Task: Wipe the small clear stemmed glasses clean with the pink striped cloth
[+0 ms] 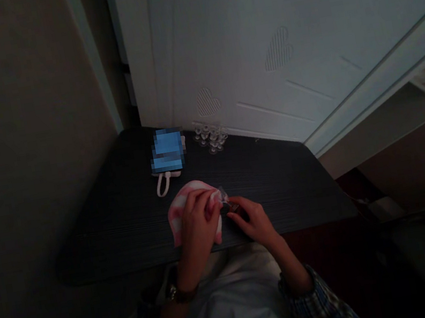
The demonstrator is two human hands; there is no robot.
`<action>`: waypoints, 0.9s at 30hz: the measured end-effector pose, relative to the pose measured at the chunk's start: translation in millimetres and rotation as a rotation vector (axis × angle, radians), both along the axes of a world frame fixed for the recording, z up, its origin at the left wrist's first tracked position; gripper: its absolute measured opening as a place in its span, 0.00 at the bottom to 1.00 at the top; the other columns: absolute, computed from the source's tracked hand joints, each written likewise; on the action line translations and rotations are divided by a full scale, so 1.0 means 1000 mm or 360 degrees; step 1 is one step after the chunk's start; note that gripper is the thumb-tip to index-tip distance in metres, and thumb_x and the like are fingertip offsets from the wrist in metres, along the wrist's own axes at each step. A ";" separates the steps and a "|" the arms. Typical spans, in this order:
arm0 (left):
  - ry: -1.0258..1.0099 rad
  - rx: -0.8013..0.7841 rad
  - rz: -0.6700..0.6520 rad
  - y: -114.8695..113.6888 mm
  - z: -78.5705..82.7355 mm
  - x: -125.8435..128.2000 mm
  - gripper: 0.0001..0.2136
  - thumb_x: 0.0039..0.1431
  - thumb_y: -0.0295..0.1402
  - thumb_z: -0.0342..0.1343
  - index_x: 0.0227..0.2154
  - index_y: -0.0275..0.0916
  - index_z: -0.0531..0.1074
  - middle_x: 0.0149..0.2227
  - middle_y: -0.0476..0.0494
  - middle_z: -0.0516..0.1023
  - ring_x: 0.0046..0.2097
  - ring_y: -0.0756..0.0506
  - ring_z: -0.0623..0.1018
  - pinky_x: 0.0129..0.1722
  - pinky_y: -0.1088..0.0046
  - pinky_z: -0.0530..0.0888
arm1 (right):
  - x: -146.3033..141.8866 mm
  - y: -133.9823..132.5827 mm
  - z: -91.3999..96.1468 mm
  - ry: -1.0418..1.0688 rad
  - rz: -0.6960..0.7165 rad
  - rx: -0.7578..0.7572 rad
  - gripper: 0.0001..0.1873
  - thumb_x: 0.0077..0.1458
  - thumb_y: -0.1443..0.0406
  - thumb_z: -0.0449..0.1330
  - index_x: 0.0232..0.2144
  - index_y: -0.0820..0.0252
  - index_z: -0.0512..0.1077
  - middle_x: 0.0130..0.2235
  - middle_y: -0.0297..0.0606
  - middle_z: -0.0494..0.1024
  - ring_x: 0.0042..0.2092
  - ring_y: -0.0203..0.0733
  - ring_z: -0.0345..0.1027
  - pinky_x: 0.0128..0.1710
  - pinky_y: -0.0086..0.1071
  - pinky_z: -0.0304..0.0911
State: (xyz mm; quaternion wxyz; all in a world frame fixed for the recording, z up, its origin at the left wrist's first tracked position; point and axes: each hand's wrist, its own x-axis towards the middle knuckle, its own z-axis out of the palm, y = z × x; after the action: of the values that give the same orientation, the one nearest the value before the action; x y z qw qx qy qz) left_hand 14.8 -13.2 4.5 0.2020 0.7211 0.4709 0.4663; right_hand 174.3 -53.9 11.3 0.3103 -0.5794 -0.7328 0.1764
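Note:
My left hand (197,221) is closed around a pink and white striped cloth (181,203) at the near edge of the dark table (124,217). A small clear glass piece (223,195) pokes out of the cloth beside its fingertips. My right hand (252,220) sits just to the right, its fingers pinched on a small dark object (232,208) that touches the glass piece. The room is dim, and what the dark object is I cannot make out.
A cluster of several small clear glass pieces (211,138) stands at the table's back edge by the white panelled door (278,45). A blurred blue item (167,150) with a white cord loop (163,184) lies to their left. A beige wall (20,131) borders the left.

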 end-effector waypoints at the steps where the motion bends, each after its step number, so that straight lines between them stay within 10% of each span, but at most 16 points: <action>1: -0.0010 0.0001 0.0003 0.000 0.000 0.000 0.10 0.59 0.33 0.53 0.42 0.36 0.70 0.47 0.41 0.71 0.48 0.42 0.72 0.46 0.57 0.70 | -0.001 -0.001 0.001 -0.0004 -0.0011 -0.0003 0.15 0.59 0.60 0.54 0.47 0.61 0.66 0.42 0.39 0.73 0.37 0.38 0.70 0.37 0.37 0.68; 27: -0.0393 -0.0015 0.0011 0.001 0.003 0.008 0.10 0.60 0.33 0.52 0.43 0.36 0.69 0.47 0.41 0.72 0.47 0.42 0.73 0.46 0.56 0.70 | -0.022 -0.007 -0.003 0.0008 -0.0221 0.0028 0.14 0.60 0.61 0.54 0.46 0.63 0.66 0.39 0.37 0.74 0.33 0.35 0.70 0.32 0.33 0.69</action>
State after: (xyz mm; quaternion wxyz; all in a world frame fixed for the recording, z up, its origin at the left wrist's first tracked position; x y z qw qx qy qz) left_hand 22.8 -12.4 7.7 0.2601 0.6557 0.4472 0.5500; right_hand 152.2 -60.9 8.1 0.3286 -0.6255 -0.6916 0.1495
